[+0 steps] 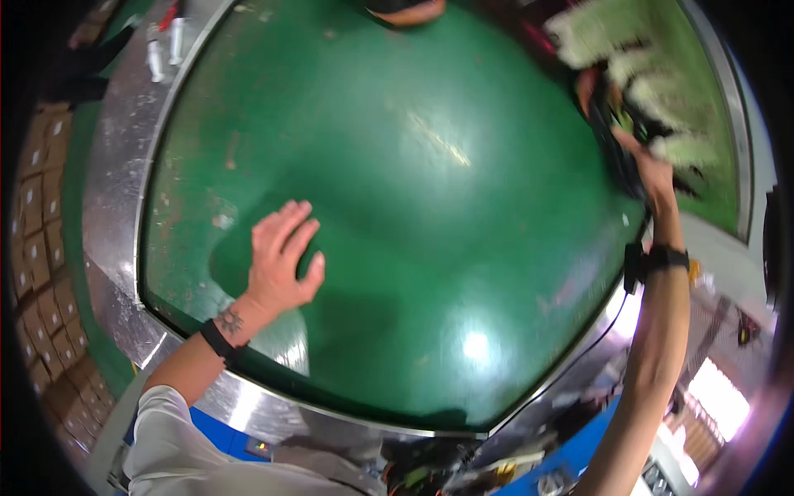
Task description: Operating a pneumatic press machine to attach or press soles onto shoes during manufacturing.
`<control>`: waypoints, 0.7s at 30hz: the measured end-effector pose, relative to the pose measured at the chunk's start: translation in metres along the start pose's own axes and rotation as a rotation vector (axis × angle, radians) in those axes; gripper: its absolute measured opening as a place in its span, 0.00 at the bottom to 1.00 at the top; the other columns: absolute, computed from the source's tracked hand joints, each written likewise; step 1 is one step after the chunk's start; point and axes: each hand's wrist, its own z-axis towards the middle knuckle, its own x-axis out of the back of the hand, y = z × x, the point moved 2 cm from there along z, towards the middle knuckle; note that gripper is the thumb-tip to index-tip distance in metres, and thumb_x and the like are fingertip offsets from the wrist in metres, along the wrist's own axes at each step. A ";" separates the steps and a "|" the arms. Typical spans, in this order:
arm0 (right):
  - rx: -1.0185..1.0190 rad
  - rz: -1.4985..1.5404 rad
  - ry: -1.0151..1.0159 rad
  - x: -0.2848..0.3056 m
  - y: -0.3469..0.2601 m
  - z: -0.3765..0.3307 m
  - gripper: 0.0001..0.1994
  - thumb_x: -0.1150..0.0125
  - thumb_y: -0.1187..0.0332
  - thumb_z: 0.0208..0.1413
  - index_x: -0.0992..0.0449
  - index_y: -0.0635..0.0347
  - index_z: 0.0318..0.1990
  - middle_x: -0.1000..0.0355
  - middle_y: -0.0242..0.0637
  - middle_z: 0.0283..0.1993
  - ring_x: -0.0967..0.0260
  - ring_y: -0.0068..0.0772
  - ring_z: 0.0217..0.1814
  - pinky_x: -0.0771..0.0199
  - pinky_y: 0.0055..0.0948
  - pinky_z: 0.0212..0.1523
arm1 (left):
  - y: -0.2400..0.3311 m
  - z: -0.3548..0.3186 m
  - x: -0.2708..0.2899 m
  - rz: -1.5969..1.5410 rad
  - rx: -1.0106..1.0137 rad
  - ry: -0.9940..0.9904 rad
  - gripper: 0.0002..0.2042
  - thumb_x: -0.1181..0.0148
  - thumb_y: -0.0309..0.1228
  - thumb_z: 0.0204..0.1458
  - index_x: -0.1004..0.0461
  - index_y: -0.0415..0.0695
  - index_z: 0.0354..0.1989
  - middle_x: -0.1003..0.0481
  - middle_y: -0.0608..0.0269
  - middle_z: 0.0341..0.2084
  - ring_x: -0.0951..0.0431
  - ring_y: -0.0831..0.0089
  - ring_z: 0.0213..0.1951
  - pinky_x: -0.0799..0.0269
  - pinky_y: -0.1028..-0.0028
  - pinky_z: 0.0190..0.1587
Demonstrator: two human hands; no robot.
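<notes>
Right hand (653,169) fingers hidden among blurred pale bundles (653,99).

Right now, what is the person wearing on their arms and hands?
Both hands are bare, no gloves. The left hand has a black wristband, a small dark tattoo by it, and a pale grey sleeve higher up. The right hand has a black wrist strap carrying a small black device; that forearm is bare.
</notes>
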 end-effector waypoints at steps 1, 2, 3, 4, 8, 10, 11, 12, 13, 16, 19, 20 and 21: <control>0.354 -0.182 -0.009 0.006 0.009 -0.002 0.27 0.37 0.60 0.54 0.33 0.51 0.62 0.29 0.30 0.57 0.29 0.26 0.49 0.26 0.27 0.44 | 0.001 -0.003 0.011 0.035 0.007 0.021 0.22 0.41 0.29 0.44 0.31 0.38 0.50 0.34 0.50 0.58 0.35 0.53 0.60 0.43 0.54 0.60; 0.718 -0.380 -0.010 0.017 0.033 -0.002 0.26 0.38 0.58 0.55 0.32 0.47 0.62 0.25 0.26 0.54 0.26 0.25 0.43 0.24 0.27 0.41 | 0.006 0.000 0.010 0.064 0.001 0.070 0.22 0.40 0.29 0.44 0.31 0.38 0.50 0.34 0.50 0.58 0.35 0.53 0.60 0.43 0.54 0.60; 1.032 -0.984 0.332 0.011 0.042 -0.037 0.19 0.47 0.63 0.59 0.28 0.31 0.57 0.23 0.21 0.51 0.23 0.26 0.38 0.23 0.29 0.34 | 0.014 0.006 0.007 0.073 -0.024 0.081 0.22 0.40 0.29 0.43 0.31 0.38 0.50 0.34 0.50 0.57 0.35 0.52 0.60 0.43 0.54 0.61; 0.753 -1.406 0.415 -0.027 0.026 -0.082 0.20 0.50 0.66 0.57 0.26 0.22 0.53 0.23 0.19 0.50 0.22 0.29 0.37 0.23 0.29 0.33 | 0.016 0.001 0.008 0.086 -0.034 0.117 0.22 0.40 0.29 0.43 0.31 0.38 0.50 0.34 0.50 0.57 0.35 0.52 0.60 0.43 0.54 0.61; 0.500 -0.037 -0.051 -0.120 0.065 -0.258 0.13 0.39 0.61 0.54 0.20 0.47 0.47 0.21 0.36 0.44 0.22 0.34 0.40 0.24 0.35 0.46 | 0.001 -0.027 0.018 0.142 0.004 0.025 0.26 0.41 0.35 0.46 0.34 0.38 0.54 0.36 0.48 0.59 0.38 0.51 0.62 0.45 0.53 0.63; 0.197 0.543 -0.030 -0.124 0.079 -0.377 0.33 0.25 0.68 0.40 0.32 0.65 0.56 0.26 0.38 0.50 0.28 0.32 0.49 0.27 0.34 0.51 | 0.015 -0.025 0.000 0.091 0.116 0.092 0.28 0.42 0.38 0.50 0.38 0.38 0.58 0.38 0.48 0.60 0.39 0.52 0.63 0.45 0.53 0.63; 0.280 0.570 -0.024 -0.114 0.086 -0.423 0.37 0.24 0.68 0.38 0.36 0.65 0.58 0.27 0.39 0.51 0.29 0.33 0.51 0.28 0.35 0.52 | 0.036 -0.021 -0.008 0.019 0.256 0.093 0.30 0.43 0.42 0.53 0.41 0.38 0.61 0.39 0.48 0.62 0.40 0.53 0.63 0.45 0.54 0.64; 0.329 0.603 -0.025 -0.101 0.087 -0.481 0.41 0.22 0.68 0.36 0.39 0.64 0.60 0.29 0.39 0.52 0.30 0.33 0.53 0.29 0.36 0.54 | 0.071 -0.016 0.000 -0.003 0.216 0.072 0.30 0.43 0.42 0.53 0.41 0.38 0.61 0.39 0.48 0.62 0.40 0.53 0.63 0.45 0.54 0.64; 0.370 0.579 -0.144 -0.081 0.079 -0.530 0.39 0.22 0.67 0.36 0.36 0.64 0.59 0.28 0.39 0.52 0.29 0.33 0.53 0.30 0.36 0.56 | 0.113 -0.018 0.011 -0.629 0.392 -0.287 0.30 0.46 0.43 0.57 0.43 0.39 0.62 0.36 0.51 0.59 0.37 0.56 0.61 0.44 0.57 0.63; 0.882 0.333 -0.188 -0.024 0.058 -0.600 0.32 0.23 0.66 0.35 0.28 0.61 0.53 0.30 0.41 0.58 0.30 0.42 0.58 0.33 0.42 0.61 | 0.235 -0.064 0.076 -1.519 0.631 -1.336 0.27 0.58 0.47 0.64 0.43 0.39 0.63 0.33 0.57 0.57 0.34 0.67 0.60 0.40 0.63 0.63; 1.008 -0.023 0.275 -0.009 0.048 -0.662 0.31 0.27 0.69 0.40 0.31 0.62 0.56 0.33 0.46 0.61 0.35 0.47 0.63 0.37 0.42 0.63 | 0.298 -0.111 0.151 -1.428 0.518 -1.302 0.31 0.55 0.50 0.61 0.40 0.37 0.63 0.35 0.50 0.59 0.33 0.62 0.60 0.38 0.61 0.63; 0.907 0.116 0.431 -0.014 0.070 -0.680 0.31 0.29 0.70 0.42 0.31 0.62 0.57 0.35 0.48 0.62 0.37 0.49 0.64 0.38 0.42 0.64 | 0.310 -0.124 0.166 -1.539 0.523 -1.189 0.33 0.51 0.51 0.58 0.40 0.36 0.63 0.35 0.47 0.60 0.32 0.58 0.59 0.37 0.60 0.63; 0.752 0.369 0.483 -0.032 0.102 -0.701 0.33 0.30 0.70 0.44 0.35 0.61 0.61 0.40 0.47 0.66 0.40 0.47 0.67 0.42 0.42 0.67 | 0.296 -0.144 0.156 -1.619 0.395 -1.166 0.35 0.48 0.51 0.54 0.41 0.34 0.63 0.35 0.45 0.59 0.31 0.57 0.58 0.36 0.59 0.62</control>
